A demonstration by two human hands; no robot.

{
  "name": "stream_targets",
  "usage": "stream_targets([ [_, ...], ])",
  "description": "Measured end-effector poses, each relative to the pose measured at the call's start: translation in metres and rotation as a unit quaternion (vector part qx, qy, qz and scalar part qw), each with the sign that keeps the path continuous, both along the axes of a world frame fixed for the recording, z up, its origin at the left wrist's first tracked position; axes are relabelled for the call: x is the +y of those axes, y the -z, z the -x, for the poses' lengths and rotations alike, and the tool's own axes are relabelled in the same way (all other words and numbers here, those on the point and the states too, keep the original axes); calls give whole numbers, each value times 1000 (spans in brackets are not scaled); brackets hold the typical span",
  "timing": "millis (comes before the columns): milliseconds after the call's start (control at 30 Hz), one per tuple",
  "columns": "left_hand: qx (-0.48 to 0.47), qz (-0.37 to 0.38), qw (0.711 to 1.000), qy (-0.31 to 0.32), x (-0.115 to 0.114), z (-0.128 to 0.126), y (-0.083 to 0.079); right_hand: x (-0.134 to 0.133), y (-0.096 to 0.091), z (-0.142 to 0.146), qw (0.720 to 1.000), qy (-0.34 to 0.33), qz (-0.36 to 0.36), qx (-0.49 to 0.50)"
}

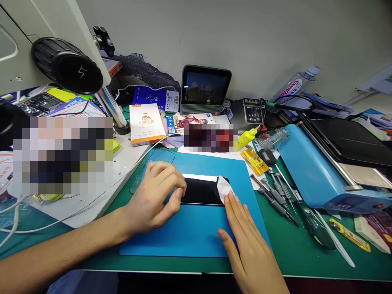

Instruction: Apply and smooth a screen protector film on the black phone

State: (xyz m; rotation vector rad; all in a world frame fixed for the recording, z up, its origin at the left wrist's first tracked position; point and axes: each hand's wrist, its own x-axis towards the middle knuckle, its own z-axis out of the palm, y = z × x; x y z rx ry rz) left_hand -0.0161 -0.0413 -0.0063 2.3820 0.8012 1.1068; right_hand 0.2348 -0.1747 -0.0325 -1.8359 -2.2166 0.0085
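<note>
A dark smartphone (pixel 200 191) lies flat on a blue mat (pixel 196 228), with a bright white strip along its far edge. My left hand (pixel 159 194) is closed over the phone's left end, its fingers curled and its thumb at the phone; that end is hidden under it. At the phone's right end sits a small white cloth (pixel 224 188). My right hand (pixel 248 232) has its fingers stretched out and together, fingertips against the cloth's near edge, the thumb standing apart over the mat.
Screwdrivers (pixel 275 192), a yellow cutter (pixel 350 234) and a blue machine (pixel 309 163) lie to the right. Behind are a yellow bottle (pixel 246 139), a white box (pixel 147 122) and a small display (pixel 205 87). A white device stand (pixel 122 163) and a cable border the left.
</note>
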Motion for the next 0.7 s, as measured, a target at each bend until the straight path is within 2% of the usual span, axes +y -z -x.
stream_targets([
  [100,0,-20,1000,1,-1,1,-1,-1,1,1,1000,-4,-8,-4],
  [233,9,-34,999,8,-4,1,-1,33,1,5,1000,5,-18,3],
  [300,12,-39,999,5,-3,1,-1,39,0,4,1000,5,-13,5],
  [533,4,-29,1000,-7,0,1,-3,-1,-2,-2,999,-21,-12,-32],
  [600,1,-36,999,-5,1,1,-3,8,-1,0,999,-24,-19,-32],
  [700,8,-44,999,-6,1,1,-3,36,-1,3,999,-20,-16,-21],
])
